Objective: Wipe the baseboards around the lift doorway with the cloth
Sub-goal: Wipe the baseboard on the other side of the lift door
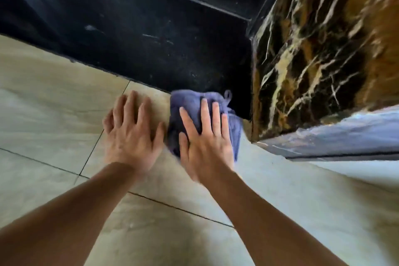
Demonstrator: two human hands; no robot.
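Observation:
A blue-purple cloth [187, 103] lies bunched on the beige tiled floor, right where the floor meets the black baseboard [151, 49]. My right hand [205, 138] lies flat on top of the cloth with its fingers spread, pressing it down. My left hand [131, 134] rests flat on the bare tile just left of the cloth, fingers apart, holding nothing. The cloth's small hanging loop [227, 95] pokes up toward the corner. Both hands look slightly blurred.
A brown and black veined marble jamb [319, 56] stands at the right, meeting the black baseboard in a corner. Its lower edge [336, 138] is a glossy bluish reflective strip. Beige floor tiles [54, 114] with dark grout lines spread left and toward me.

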